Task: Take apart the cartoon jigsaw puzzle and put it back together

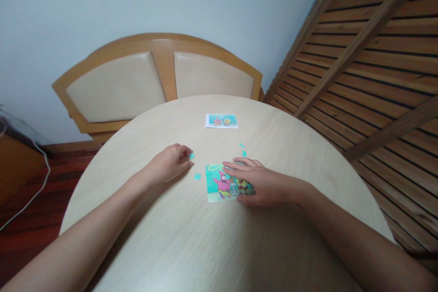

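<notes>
A nearly whole jigsaw puzzle (214,195) with a pink starfish and a yellow sponge character lies flat on the table. My right hand (262,182) rests over its right side with fingers stretched out, hiding that part. To the puzzle's left is my left hand (171,163), palm down, its fingers curled but thumb and index finger apart. A small turquoise puzzle piece (192,156) lies between those fingertips; whether they touch it is hard to see. Another turquoise piece (197,176) is on the bare wood between my left hand and the puzzle.
Loose turquoise pieces (244,153) lie beyond my right hand. Farther back is a white-edged picture card (221,121) with the same characters. The round wooden table (164,246) meets a padded chair (116,86) at its far side. A slatted wooden panel (383,54) stands right.
</notes>
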Demonstrator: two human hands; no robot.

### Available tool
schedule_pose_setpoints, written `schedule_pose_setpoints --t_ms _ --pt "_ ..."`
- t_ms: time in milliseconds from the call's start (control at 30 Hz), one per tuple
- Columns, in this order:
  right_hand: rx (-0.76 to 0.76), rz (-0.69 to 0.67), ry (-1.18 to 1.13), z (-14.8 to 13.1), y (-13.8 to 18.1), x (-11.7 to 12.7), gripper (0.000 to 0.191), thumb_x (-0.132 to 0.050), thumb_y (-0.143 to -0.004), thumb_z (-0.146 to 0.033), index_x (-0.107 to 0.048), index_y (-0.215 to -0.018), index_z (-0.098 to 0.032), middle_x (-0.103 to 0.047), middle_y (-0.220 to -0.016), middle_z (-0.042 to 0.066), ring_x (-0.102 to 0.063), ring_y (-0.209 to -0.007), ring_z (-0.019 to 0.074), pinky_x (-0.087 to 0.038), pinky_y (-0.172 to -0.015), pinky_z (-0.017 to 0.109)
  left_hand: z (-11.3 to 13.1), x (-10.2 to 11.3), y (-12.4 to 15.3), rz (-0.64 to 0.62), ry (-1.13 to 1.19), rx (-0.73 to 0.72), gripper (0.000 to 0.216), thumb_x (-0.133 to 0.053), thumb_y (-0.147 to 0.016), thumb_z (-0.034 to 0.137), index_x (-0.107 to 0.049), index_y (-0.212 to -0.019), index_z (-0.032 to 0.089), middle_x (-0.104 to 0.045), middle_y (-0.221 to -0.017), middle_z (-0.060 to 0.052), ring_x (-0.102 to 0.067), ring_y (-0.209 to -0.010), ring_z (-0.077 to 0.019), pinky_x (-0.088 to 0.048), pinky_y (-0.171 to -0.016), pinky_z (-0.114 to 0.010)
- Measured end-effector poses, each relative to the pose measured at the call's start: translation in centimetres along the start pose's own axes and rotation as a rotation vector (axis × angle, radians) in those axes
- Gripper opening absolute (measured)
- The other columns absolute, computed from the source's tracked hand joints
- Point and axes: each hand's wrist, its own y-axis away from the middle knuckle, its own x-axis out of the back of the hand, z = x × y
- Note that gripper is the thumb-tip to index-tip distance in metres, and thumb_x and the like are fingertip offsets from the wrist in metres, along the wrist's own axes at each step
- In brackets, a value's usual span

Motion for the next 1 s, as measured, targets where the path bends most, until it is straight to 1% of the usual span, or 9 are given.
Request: schedule_pose_setpoints --t_ms 133,267,400,467,533,600,633,800,1000 --pt "-0.006 0.016 0.010 0.2 -0.4 -0.4 0.083 -0.066 -0.083 -0.034 -0.035 -0.159 -0.024 -0.030 -0.167 0.007 -0.021 -0.153 0.0417 -0.019 -0.122 0.066 0.1 0.0 -0.1 0.024 -0.076 0.006 0.031 -0.059 -0.089 0.037 -0.071 -0.108 0.016 -0.071 -0.105 -0.012 -0.065 -0.089 -0.0240 -0.051 -0.079 -0.036" --pt "0.014 0.013 0.038 0.4 -0.7 -0.6 0.082 -0.064 -0.084 -0.033 -0.033 -0.160 -0.022 -0.027 -0.168 0.007 -0.019 -0.154 0.0396 -0.019 -0.122 0.064 0.3 -0.2 -0.2 0.029 -0.084 0.010 0.029 -0.058 -0.089 0.040 -0.071 -0.102 0.017 -0.070 -0.103 -0.012 -0.065 -0.088 -0.0250 -0.050 -0.077 -0.036" --pt "0.037 0.047 0.040 1.0 -0.7 -0.5 0.080 -0.067 -0.085 -0.039 -0.038 -0.158 -0.023 -0.028 -0.167 0.007 -0.022 -0.154 0.0384 -0.021 -0.122 0.062 0.5 -0.5 -0.4 0.049 -0.081 0.000 0.026 -0.057 -0.090 0.038 -0.070 -0.099 0.018 -0.069 -0.100 -0.012 -0.064 -0.088 -0.0259 -0.049 -0.078 -0.036" --pt "0.023 0.126 0.041 1.8 -0.7 -0.3 0.072 -0.065 -0.089 -0.045 -0.045 -0.154 -0.022 -0.036 -0.164 0.010 -0.029 -0.151 0.0370 -0.025 -0.121 0.060 0.6 -0.5 -0.5 0.050 -0.061 -0.004 0.022 -0.056 -0.089 0.034 -0.069 -0.096 0.018 -0.069 -0.100 -0.011 -0.064 -0.088 -0.0253 -0.049 -0.078 -0.036" --pt "-0.032 0.279 0.053 3.0 -0.6 0.0 0.058 -0.060 -0.094 -0.046 -0.054 -0.147 -0.022 -0.050 -0.155 0.012 -0.042 -0.143 0.0339 -0.033 -0.118 0.056 0.6 -0.6 -0.5 0.043 -0.035 -0.011 0.021 -0.055 -0.089 0.033 -0.068 -0.095 0.018 -0.070 -0.099 -0.011 -0.064 -0.088 -0.0247 -0.049 -0.078 -0.035" --pt "-0.108 0.436 0.081 4.3 -0.4 0.3 0.044 -0.055 -0.098 -0.038 -0.061 -0.137 -0.020 -0.063 -0.140 0.013 -0.054 -0.131 0.0304 -0.041 -0.112 0.052 0.6 -0.6 -0.6 0.037 -0.013 -0.020 0.020 -0.056 -0.088 0.032 -0.068 -0.096 0.018 -0.071 -0.099 -0.010 -0.065 -0.089 -0.0242 -0.050 -0.078 -0.034" --pt "-0.140 0.477 0.095 4.9 -0.4 0.5 0.039 -0.054 -0.098 -0.035 -0.064 -0.133 -0.019 -0.066 -0.134 0.013 -0.058 -0.125 0.0296 -0.044 -0.108 0.051 0.6 -0.6 -0.6 0.034 0.000 -0.023 0.020 -0.056 -0.088 0.031 -0.068 -0.098 0.018 -0.072 -0.098 -0.010 -0.066 -0.088 -0.0238 -0.050 -0.078 -0.034" --pt "-0.274 0.553 0.089 5.9 -0.2 1.0 0.028 -0.054 -0.097 -0.026 -0.069 -0.119 -0.018 -0.072 -0.122 0.011 -0.063 -0.116 0.0287 -0.047 -0.103 0.050 0.6 -1.1 -0.5 0.018 0.056 -0.028 0.026 -0.052 -0.092 0.030 -0.068 -0.109 0.018 -0.074 -0.095 -0.008 -0.067 -0.083 -0.0229 -0.050 -0.075 -0.034" --pt "-0.236 0.530 0.080 4.3 -0.5 0.9 0.024 -0.057 -0.096 -0.025 -0.071 -0.114 -0.020 -0.073 -0.119 0.009 -0.063 -0.113 0.0274 -0.047 -0.100 0.047 0.5 -1.4 -0.5 0.065 0.024 -0.098 0.023 -0.058 -0.090 0.032 -0.070 -0.103 0.018 -0.071 -0.102 -0.010 -0.065 -0.091 -0.0248 -0.051 -0.082 -0.037"
